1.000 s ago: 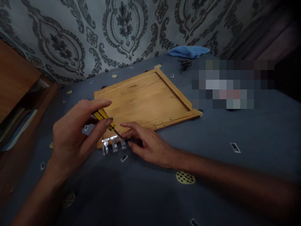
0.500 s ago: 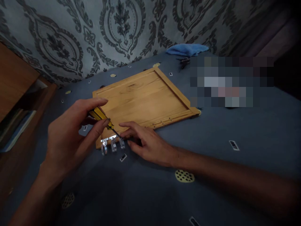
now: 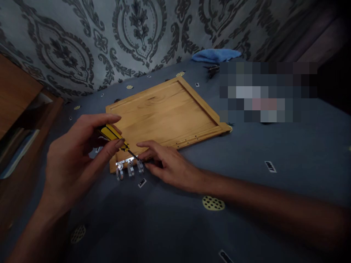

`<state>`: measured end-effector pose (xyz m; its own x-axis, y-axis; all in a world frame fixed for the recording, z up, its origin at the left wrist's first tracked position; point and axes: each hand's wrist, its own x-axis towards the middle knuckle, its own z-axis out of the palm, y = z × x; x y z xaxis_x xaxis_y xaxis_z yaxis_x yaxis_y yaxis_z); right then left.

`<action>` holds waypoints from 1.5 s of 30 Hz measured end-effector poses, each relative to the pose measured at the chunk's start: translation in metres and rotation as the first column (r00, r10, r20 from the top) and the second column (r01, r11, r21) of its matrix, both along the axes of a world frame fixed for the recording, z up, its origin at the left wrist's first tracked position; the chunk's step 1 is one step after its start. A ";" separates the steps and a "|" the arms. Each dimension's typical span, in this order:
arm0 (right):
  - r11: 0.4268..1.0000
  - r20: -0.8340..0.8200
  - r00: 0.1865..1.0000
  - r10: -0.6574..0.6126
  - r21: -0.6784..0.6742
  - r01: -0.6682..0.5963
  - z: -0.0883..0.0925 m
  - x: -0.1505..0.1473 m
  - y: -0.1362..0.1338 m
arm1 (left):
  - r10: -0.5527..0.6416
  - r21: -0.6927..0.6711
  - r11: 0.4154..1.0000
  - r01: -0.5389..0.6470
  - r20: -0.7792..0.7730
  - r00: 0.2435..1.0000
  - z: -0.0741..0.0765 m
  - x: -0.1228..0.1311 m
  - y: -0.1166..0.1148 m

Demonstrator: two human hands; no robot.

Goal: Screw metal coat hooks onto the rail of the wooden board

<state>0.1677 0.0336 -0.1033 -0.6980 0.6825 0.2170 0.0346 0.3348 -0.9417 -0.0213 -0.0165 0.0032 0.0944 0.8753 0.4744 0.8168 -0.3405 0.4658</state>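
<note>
A yellow-and-black screwdriver is gripped by its handle in my left hand, fingers and thumb bent around it. Its shaft slants down to the right, and the tip meets the right part of a shiny metal hook rail. The rail lies along the near left edge of a framed wooden board, its curved hooks hanging past that edge. My right hand is curled at the rail's right end, fingertips against it beside the screwdriver tip. Those fingers hide the rail's end and any screw there.
The board rests on a dark blue patterned cloth. A blue rag and a dark tool lie at the back right, beside a blurred-out patch. A wooden cabinet with books stands at left; a patterned wall rises behind.
The whole view has shifted slightly. My left hand has turned a little around the screwdriver handle, while the tip stays at the hook rail. My right hand keeps its place.
</note>
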 end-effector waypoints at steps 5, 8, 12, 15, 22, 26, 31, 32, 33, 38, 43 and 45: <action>0.988 0.003 0.993 -0.117 -0.097 0.117 -0.002 -0.012 -0.003 | 0.010 0.014 1.000 -0.010 -0.027 1.000 0.000 0.000 0.001; 0.983 0.047 0.987 -0.152 -0.100 0.156 0.002 -0.015 -0.004 | 0.004 0.013 1.000 -0.004 -0.012 1.000 -0.001 -0.001 0.002; 0.990 0.133 0.981 -0.141 0.006 0.142 0.011 -0.015 -0.004 | -0.008 0.022 1.000 0.009 -0.010 1.000 -0.001 -0.001 0.002; 0.989 0.208 0.971 -0.119 0.110 0.097 0.015 -0.015 -0.003 | -0.011 0.034 0.999 0.012 -0.021 1.000 -0.001 -0.001 0.001; 0.989 0.224 0.970 -0.097 0.130 0.068 0.015 -0.016 0.000 | 0.014 0.029 0.999 -0.014 -0.019 1.000 -0.001 0.001 0.001; 0.989 0.219 0.971 -0.094 0.130 0.066 0.015 -0.015 -0.001 | 0.004 0.005 1.000 -0.004 -0.018 1.000 -0.001 -0.001 0.001; 0.989 0.211 0.972 -0.101 0.126 0.075 0.014 -0.015 -0.001 | -0.030 -0.003 1.000 0.030 -0.016 0.999 0.000 -0.005 0.001; 0.989 0.210 0.972 -0.104 0.128 0.078 0.014 -0.015 -0.001 | -0.045 0.007 0.999 0.045 -0.015 0.999 0.001 -0.006 0.001; 0.988 0.209 0.972 -0.110 0.130 0.083 0.014 -0.015 -0.001 | -0.061 0.010 0.998 0.061 -0.013 0.998 0.001 -0.006 0.002; 0.986 0.217 0.969 -0.114 0.141 0.085 0.012 -0.017 0.000 | -0.093 0.035 0.995 0.093 -0.006 0.996 0.000 -0.004 0.003; 0.985 0.208 0.971 -0.122 0.144 0.093 0.011 -0.017 0.000 | -0.040 0.153 0.987 0.047 -0.049 0.998 -0.004 0.001 0.004; 0.984 0.203 0.971 -0.125 0.147 0.096 0.010 -0.017 0.000 | -0.031 0.149 0.988 0.031 -0.005 1.000 -0.004 0.003 0.004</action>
